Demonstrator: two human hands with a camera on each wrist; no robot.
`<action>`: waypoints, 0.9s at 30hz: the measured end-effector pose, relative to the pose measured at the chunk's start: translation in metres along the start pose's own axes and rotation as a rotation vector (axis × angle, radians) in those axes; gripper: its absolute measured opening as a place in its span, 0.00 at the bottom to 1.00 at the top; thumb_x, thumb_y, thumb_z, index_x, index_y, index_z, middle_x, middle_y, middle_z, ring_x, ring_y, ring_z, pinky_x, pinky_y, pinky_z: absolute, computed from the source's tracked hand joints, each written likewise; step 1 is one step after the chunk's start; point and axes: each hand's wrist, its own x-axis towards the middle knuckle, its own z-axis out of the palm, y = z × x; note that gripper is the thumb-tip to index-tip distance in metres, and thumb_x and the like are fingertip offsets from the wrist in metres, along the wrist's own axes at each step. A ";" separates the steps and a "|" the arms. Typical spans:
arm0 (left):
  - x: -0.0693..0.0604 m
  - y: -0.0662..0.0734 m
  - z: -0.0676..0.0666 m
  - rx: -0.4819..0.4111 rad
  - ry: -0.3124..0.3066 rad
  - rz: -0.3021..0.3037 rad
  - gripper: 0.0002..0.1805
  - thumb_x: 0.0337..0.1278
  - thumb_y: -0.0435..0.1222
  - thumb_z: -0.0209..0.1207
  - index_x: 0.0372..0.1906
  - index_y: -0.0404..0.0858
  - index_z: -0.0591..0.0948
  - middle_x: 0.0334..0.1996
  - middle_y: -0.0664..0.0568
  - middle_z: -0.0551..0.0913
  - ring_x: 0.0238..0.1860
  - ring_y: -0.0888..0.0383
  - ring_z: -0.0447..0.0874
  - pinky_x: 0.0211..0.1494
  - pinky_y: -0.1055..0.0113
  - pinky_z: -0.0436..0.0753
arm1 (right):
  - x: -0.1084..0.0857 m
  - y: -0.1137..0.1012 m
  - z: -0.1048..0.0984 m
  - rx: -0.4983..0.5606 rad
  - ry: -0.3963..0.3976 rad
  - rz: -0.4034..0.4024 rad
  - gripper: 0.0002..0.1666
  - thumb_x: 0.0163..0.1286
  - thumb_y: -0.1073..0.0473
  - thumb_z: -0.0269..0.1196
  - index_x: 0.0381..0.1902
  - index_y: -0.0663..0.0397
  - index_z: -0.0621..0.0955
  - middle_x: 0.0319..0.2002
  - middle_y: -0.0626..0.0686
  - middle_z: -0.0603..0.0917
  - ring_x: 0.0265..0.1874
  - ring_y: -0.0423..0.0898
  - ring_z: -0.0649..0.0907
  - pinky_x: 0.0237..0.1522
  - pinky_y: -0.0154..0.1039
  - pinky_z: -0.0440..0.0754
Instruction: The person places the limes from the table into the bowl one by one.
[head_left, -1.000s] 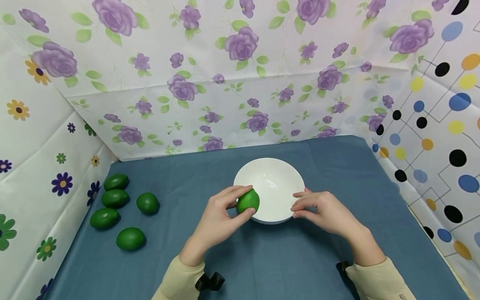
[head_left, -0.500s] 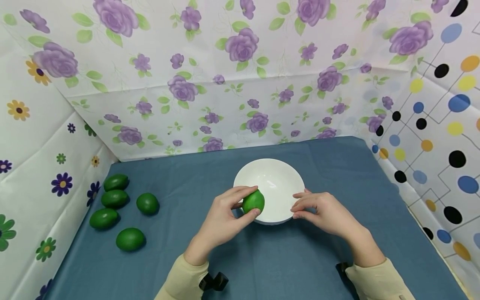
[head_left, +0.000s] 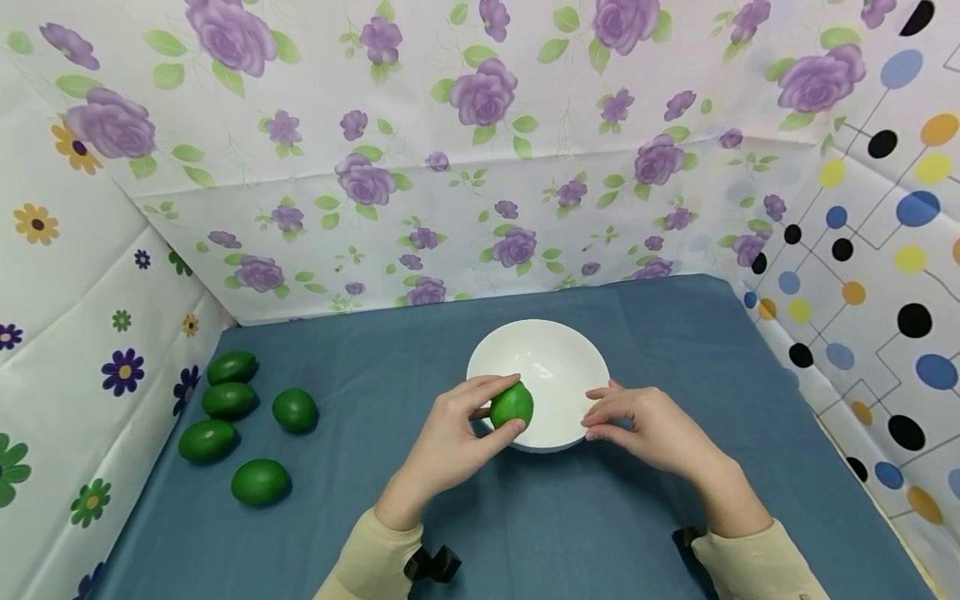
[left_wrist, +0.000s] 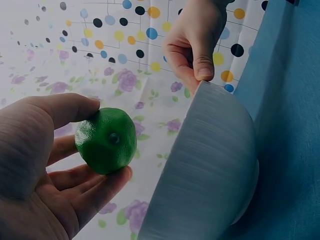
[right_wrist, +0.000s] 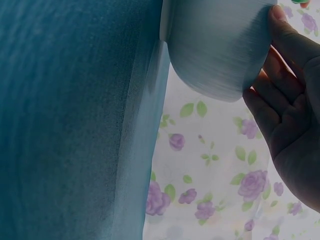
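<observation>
Between thumb and fingers my left hand (head_left: 454, 433) holds a green lime (head_left: 512, 406) over the near left part of a white bowl (head_left: 555, 367). The left wrist view shows that lime (left_wrist: 106, 141) apart from the bowl's rim (left_wrist: 187, 117), with its small stem nub toward the camera. My right hand (head_left: 651, 423) pinches the bowl's right rim; in the right wrist view its thumb lies at the rim and its fingers touch the bowl's outer wall (right_wrist: 220, 50). The bowl stands upright on the table, and no other lime shows in its visible inside.
Several more limes lie at the left of the blue-covered table (head_left: 360, 367), one of them a near lime (head_left: 260, 482) and one an inner lime (head_left: 295, 410). A flowered cloth wall (head_left: 450, 208) closes off the back, and patterned cloths stand at both sides.
My left hand has carried the lime a little to the right, further over the bowl. The right hand stays at the bowl's rim, and the bowl keeps its place.
</observation>
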 end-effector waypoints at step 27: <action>0.001 -0.015 0.008 0.024 -0.001 -0.086 0.27 0.65 0.36 0.75 0.67 0.40 0.82 0.56 0.52 0.86 0.54 0.57 0.85 0.54 0.63 0.89 | -0.001 0.003 0.001 -0.003 0.001 -0.008 0.14 0.61 0.60 0.81 0.41 0.33 0.93 0.40 0.29 0.90 0.62 0.46 0.86 0.73 0.52 0.72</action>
